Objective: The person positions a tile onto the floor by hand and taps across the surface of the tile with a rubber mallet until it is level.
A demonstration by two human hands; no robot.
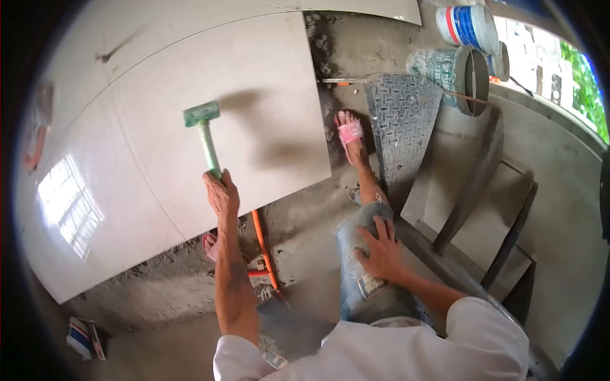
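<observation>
My left hand (222,193) is wrapped round the light green handle of a mallet (202,114). The mallet's darker green head points away from me, over a large glossy pale tile (254,127); whether it touches the tile I cannot tell. On the thigh of my torn blue jeans (352,247) rests my right hand (383,253), fingers spread and holding nothing. Below my left hand, an orange tool (262,241) lies partly under the tile's edge and beside my forearm.
Metal stairs (470,184) with a patterned plate (406,120) rise at the right. Behind them lie a stained bucket (445,70) and a white-and-blue bucket (467,26). A small striped packet (79,336) is at the lower left. Rough cement borders the tiles.
</observation>
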